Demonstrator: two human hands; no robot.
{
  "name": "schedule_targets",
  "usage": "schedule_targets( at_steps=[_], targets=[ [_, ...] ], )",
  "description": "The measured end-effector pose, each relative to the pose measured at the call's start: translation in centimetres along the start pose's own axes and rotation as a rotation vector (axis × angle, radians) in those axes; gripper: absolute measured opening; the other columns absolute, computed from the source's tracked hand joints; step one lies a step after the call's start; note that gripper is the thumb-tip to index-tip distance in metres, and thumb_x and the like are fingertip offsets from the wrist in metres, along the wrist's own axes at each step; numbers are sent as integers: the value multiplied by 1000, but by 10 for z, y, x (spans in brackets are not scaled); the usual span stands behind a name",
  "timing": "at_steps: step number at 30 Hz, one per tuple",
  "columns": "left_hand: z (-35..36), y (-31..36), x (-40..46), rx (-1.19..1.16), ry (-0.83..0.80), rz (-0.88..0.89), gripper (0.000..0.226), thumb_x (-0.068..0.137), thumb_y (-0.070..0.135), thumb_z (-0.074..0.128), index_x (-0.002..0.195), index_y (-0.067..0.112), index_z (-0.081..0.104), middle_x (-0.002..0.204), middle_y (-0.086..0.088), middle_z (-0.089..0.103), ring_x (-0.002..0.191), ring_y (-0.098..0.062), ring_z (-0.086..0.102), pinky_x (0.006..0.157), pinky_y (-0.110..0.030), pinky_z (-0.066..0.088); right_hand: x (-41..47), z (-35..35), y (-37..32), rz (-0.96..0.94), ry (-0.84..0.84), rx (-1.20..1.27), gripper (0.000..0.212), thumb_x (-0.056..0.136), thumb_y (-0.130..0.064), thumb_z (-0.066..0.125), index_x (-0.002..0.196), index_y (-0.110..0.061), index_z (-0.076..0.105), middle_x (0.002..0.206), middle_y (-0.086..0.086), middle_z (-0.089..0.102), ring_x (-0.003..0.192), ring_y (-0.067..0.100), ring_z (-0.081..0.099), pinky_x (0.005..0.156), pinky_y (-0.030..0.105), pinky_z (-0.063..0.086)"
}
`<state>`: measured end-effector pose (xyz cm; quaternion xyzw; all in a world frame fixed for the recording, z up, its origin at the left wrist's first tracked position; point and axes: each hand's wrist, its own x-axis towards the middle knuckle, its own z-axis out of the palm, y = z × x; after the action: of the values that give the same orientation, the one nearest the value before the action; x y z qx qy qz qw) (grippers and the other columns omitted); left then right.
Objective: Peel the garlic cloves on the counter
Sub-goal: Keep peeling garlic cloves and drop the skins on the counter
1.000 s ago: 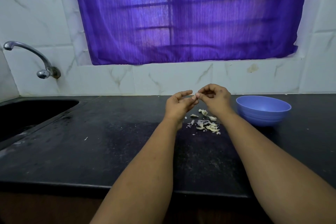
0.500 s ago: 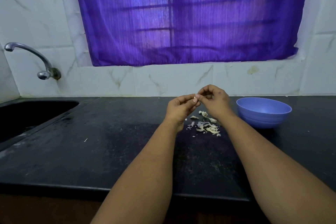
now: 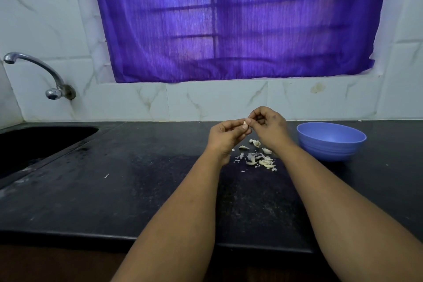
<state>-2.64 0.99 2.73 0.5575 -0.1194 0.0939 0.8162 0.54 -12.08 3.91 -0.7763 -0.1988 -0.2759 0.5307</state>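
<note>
A clove (image 3: 245, 122) sits between both hands, raised above the surface (image 3: 114, 178) near the back wall. The left hand (image 3: 225, 136) pinches it with thumb and fingertips; the right hand (image 3: 267, 127) has its fingers curled in and picks at the clove's top end, so each grip is pressed onto the clove rather than spread. The clove is mostly hidden by fingers, and how much skin is left on it cannot be told.

Just below the hands a heap of peels (image 3: 258, 158) lies on the surface, which suggests several cloves are already done. A few pale lumps at the heap's far edge may be unpeeled cloves or stem bits; too small to tell. The bowl (image 3: 330, 151) stands near, right of the heap, and its visible inside shows no cloves. The task looks well under way, with at least this clove unfinished
</note>
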Motion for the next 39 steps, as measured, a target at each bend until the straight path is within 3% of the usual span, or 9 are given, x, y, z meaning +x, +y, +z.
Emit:
schedule_targets(
  at_steps=[14, 20, 25, 29, 33, 39],
  targets=[
    [0, -1, -1, -4, 36, -9, 12, 85, -6, 65, 96, -1, 68, 86, -12, 71, 76, -14, 72, 67, -15, 54, -3, 3, -6, 65, -134, -85, 7, 96, -17, 56, 89, -15, 56, 82, -2, 59, 75, 12, 54, 65, 18, 43],
    [-9, 0, 4, -66, 99, -8, 17, 85, -5, 65, 101, 2, 64, 87, -10, 70, 79, -15, 71, 79, -20, 57, -6, 5, -7, 112, -221, -142, 18, 96, -24, 56, 79, -27, 52, 82, -2, 61, 82, 17, 56, 74, 29, 45],
    [-7, -1, 3, -64, 79, 6, 17, 86, -7, 63, 101, 3, 64, 90, -12, 70, 81, -17, 71, 79, -21, 57, -6, 2, -10, 162, -205, -121, 10, 95, -27, 57, 86, -21, 57, 93, 3, 65, 89, 19, 58, 79, 30, 46],
    [-7, -2, 4, -42, 73, 23, 17, 88, -7, 61, 101, 4, 64, 91, -12, 70, 81, -17, 71, 81, -22, 57, -7, 0, -14, 195, -214, -110, 13, 95, -27, 56, 92, -16, 61, 99, 9, 66, 91, 23, 59, 77, 32, 45],
    [-8, -4, 6, -51, 87, 24, 18, 90, -6, 59, 105, 1, 64, 91, -12, 68, 82, -19, 71, 84, -25, 57, -8, -1, -18, 213, -206, -77, 13, 96, -24, 54, 84, -19, 59, 95, 9, 66, 83, 20, 57, 70, 28, 44],
    [-6, -2, 7, -99, 93, 2, 16, 93, -8, 54, 101, 2, 64, 94, -11, 68, 79, -17, 72, 83, -22, 57, -8, -1, -17, 287, -187, -23, 19, 92, -20, 51, 77, -20, 61, 93, 10, 70, 89, 27, 64, 85, 47, 52]
  ],
)
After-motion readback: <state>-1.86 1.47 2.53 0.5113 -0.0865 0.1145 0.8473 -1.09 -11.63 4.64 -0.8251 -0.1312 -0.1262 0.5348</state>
